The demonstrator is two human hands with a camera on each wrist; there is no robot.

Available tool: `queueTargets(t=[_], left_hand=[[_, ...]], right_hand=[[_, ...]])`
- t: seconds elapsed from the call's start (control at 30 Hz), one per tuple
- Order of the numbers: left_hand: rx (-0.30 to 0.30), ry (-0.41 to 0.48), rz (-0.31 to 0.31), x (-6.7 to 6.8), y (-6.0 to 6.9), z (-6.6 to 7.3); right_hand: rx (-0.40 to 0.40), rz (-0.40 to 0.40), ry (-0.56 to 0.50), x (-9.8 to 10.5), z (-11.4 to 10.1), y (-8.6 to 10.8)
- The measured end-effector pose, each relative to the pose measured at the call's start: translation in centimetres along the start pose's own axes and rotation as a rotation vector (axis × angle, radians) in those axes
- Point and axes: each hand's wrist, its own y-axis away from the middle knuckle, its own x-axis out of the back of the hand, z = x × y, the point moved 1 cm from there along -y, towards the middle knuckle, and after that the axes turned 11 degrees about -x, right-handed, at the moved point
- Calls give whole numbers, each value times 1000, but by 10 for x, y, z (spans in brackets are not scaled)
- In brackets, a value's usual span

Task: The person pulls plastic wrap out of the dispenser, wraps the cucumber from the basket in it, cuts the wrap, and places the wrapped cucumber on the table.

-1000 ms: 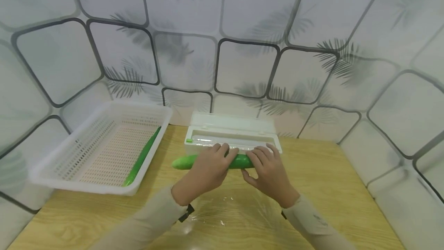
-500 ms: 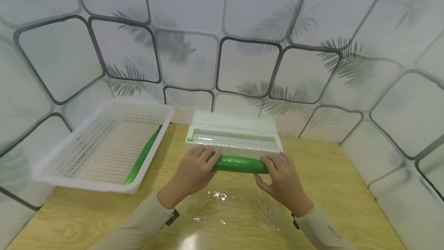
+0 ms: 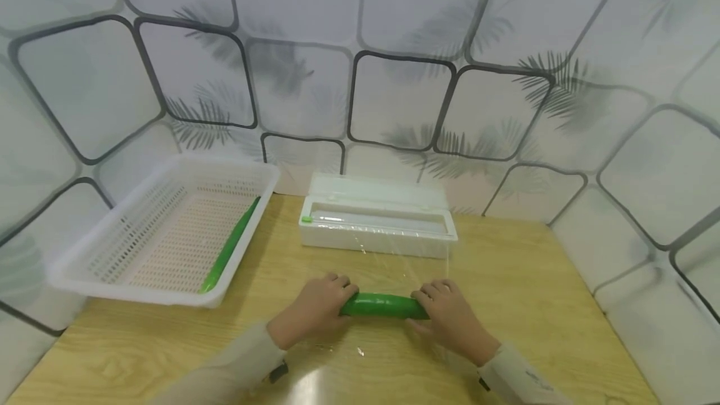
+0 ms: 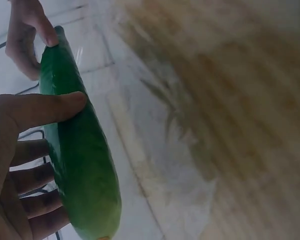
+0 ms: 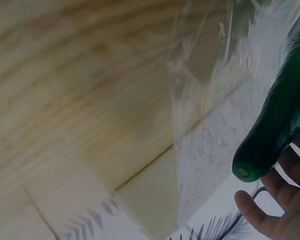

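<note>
A green cucumber (image 3: 385,305) lies crosswise above the wooden table, held near both ends. My left hand (image 3: 317,305) grips its left part; in the left wrist view the thumb lies over the cucumber (image 4: 82,150) and the fingers are behind it. On its right part is my right hand (image 3: 450,317), fingers over the top. The right wrist view shows the cucumber (image 5: 275,115) with that hand's fingers (image 5: 285,175) against it. Clear film (image 3: 402,264) stretches from the white box (image 3: 377,242) toward the cucumber.
A white perforated basket (image 3: 135,297) stands at the left with another cucumber (image 3: 230,252) along its right side. The box's lid (image 3: 377,190) is raised, with a small green piece (image 3: 306,219) at the box's left end. Patterned walls stand behind and at the sides.
Both hands have brought the cucumber from beside the box toward the table's front, and film now spans the gap. Earlier, the left hand slid leftward along the cucumber.
</note>
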Motion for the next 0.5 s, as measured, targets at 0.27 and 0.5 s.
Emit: queueTargets(t=[0.27, 0.5], left_hand=[[-49, 30, -87, -7, 6, 4], [-71, 37, -105, -6, 8, 5]], right_hand=[[-25, -155, -51, -8, -8, 10], [-4, -155, -58, -11, -11, 15]])
